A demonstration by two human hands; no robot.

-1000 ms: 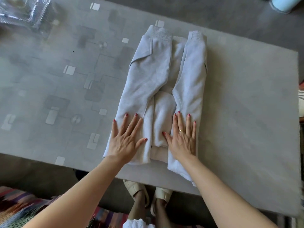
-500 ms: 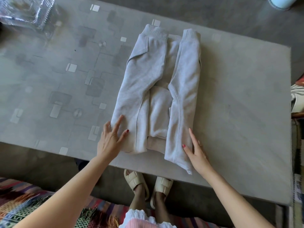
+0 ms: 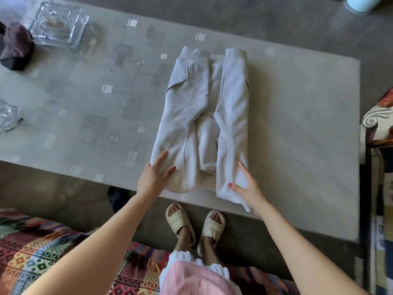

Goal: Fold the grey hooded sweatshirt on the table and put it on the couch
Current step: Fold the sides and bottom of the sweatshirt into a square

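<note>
Head view: our left hand (image 3: 153,177) lies w/ straight fingers on the near-left corner of the grey hooded sweatshirt (image 3: 202,124), thumb on top, and our right hand (image 3: 246,189) does likewise at the near-right corner, thumb on the cloth, the rest of the fingers along its outer edge, neither curled round anything. We see the sweatshirt folded into a long narrow strip, both sides turned inward, flat on the grey table (image 3: 297,135) approx. mid-way along, its near end at the table's front edge. Further out: glass dish (image 3: 58,26) and dark cloth (image 3: 16,47) at far left, our cream sandals (image 3: 195,226) on the floor below, patterned throw (image 3: 42,252) at bottom left.
</note>
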